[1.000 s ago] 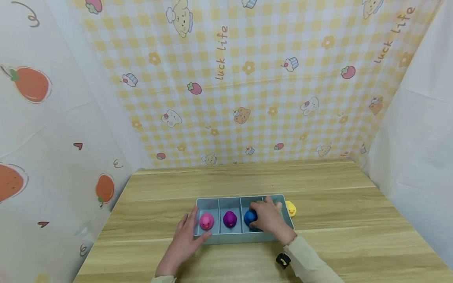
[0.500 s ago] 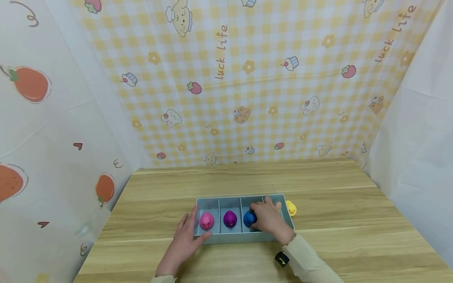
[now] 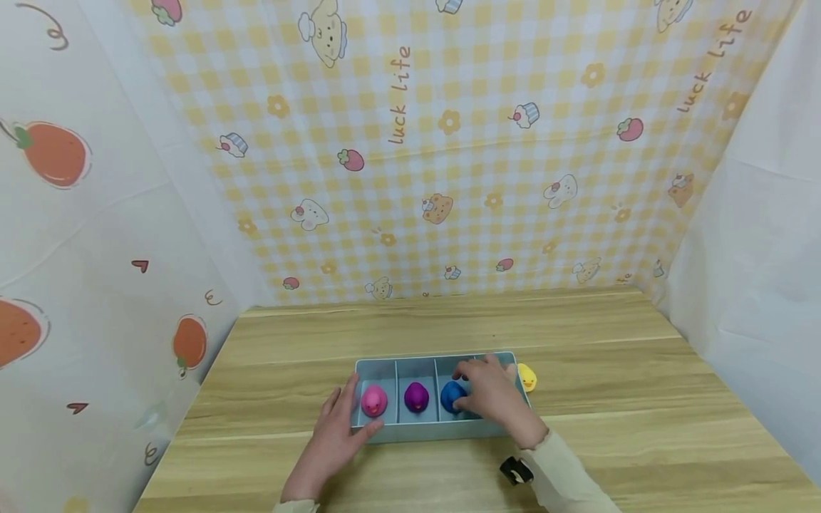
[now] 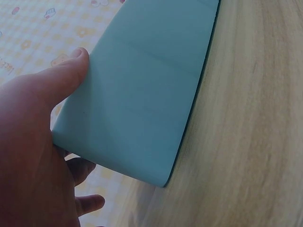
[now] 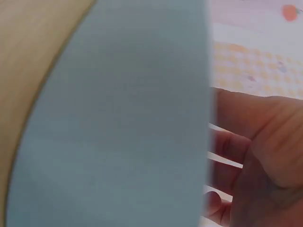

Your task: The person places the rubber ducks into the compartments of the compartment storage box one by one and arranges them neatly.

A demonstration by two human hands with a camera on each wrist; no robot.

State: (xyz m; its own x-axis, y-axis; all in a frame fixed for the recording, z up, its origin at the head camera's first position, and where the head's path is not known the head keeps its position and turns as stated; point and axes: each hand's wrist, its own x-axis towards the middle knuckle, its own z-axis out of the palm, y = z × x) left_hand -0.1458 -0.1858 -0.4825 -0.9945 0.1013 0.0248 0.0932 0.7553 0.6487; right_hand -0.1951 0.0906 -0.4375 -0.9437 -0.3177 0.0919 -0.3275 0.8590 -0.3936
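A pale blue-grey divided box [image 3: 417, 432] lies on the wooden table in the head view. In its compartments sit a pink rubber duck [image 3: 374, 402], a purple rubber duck [image 3: 416, 397] and a blue rubber duck [image 3: 452, 397]. My left hand [image 3: 333, 436] rests against the box's left front corner, thumb along the front rim, fingers spread by the left end. Over the right part of the box is my right hand [image 3: 492, 392]. Its fingers are parted beside the blue duck, the thumb close to it; contact is unclear. The rightmost compartment is mostly hidden.
A yellow rubber duck [image 3: 527, 377] sits just outside the box's right end. A small black object [image 3: 516, 471] lies by the right sleeve. Patterned cloth [image 3: 436, 164] hangs behind the table, with white cloth at both sides.
My right hand has shifted slightly right and its fingers have parted from around the blue duck, more of which now shows. The left hand and the box look the same.
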